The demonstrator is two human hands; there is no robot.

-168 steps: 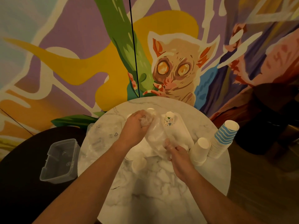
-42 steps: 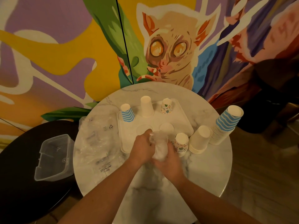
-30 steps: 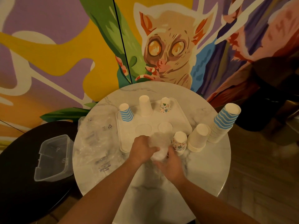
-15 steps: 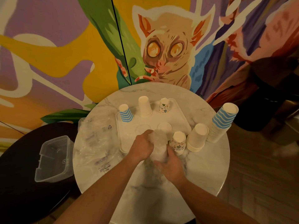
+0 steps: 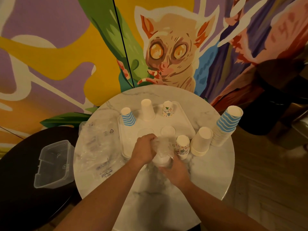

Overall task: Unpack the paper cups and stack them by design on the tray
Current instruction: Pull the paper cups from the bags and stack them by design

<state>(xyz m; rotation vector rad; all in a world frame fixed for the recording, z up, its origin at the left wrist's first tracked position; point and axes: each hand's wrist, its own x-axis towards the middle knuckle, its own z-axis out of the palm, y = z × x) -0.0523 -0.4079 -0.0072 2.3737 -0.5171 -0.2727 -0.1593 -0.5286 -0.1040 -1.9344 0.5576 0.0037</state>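
Both hands, left (image 5: pixel 144 151) and right (image 5: pixel 175 170), clutch a clear plastic wrapper (image 5: pixel 162 147) at the tray (image 5: pixel 186 124) edge on the desk (image 5: pixel 208 172).

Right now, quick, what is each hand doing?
Left hand: closed on the crumpled plastic wrap.
Right hand: closed around the lower end of the same plastic wrap; whether cups are still inside it cannot be told.

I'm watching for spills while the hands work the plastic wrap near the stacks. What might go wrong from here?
1. The left hand and right hand tug the plastic wrap right beside the patterned stack; a jerk may topple it.
2. The striped stack leans by the table edge and might fall off.
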